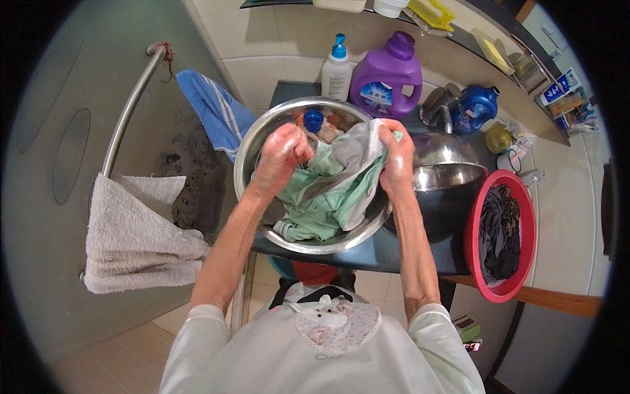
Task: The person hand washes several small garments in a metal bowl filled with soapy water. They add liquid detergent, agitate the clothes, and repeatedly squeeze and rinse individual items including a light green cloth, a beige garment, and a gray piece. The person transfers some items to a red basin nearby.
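Note:
A wet light-green and grey garment is bunched in a large stainless-steel basin and partly lifted above it. My right hand grips a raised grey-white part of the cloth over the basin's right side. My left hand is curled into a fist at the garment's upper left edge, its fingertips against the cloth and partly hidden. Both hands look wet, with whitish suds on the left. Behind the garment, a blue cap lies on beige and orange cloth inside the basin.
A white pump bottle and a purple detergent jug stand behind the basin. To the right are a metal bowl by the faucet and a red basin of dark clothes. Towels hang at left.

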{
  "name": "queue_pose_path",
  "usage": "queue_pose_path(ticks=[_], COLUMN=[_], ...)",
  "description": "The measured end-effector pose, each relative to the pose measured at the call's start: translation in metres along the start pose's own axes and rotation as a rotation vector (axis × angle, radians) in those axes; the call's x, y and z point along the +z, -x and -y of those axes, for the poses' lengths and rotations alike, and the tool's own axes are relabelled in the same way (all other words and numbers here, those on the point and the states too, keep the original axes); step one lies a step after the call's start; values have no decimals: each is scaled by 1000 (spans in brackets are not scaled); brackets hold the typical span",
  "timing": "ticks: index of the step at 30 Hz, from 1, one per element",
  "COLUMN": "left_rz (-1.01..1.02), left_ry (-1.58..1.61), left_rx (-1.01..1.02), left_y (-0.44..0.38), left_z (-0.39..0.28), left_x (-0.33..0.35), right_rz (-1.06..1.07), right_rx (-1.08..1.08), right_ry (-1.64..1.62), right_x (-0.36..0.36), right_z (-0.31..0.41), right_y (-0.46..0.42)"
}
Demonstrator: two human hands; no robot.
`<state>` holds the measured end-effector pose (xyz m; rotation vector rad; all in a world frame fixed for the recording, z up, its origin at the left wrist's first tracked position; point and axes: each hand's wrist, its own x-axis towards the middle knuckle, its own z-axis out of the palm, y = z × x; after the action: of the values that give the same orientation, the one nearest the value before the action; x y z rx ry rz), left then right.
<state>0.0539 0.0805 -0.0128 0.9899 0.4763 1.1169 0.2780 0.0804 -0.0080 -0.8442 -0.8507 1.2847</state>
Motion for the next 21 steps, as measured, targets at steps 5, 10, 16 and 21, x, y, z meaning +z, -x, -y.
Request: queue_pose_path(ticks=[5,10,16,21], left_rz=[-212,-123,-206,-385], left_ry=[-51,-237,-230,255], left_rx=[-178,-327,-244,-126], left_y=[4,15,18,5], left_z=[36,26,25,27], left_x=[7,11,2,26], right_rz=[141,110,32,-12], right_rx=[-108,20,38,-109], right_ry=[136,-111,-133,55], right_x=[51,27,9,33], right_z=[4,3,6,-18], right_y=[26,14,0,6])
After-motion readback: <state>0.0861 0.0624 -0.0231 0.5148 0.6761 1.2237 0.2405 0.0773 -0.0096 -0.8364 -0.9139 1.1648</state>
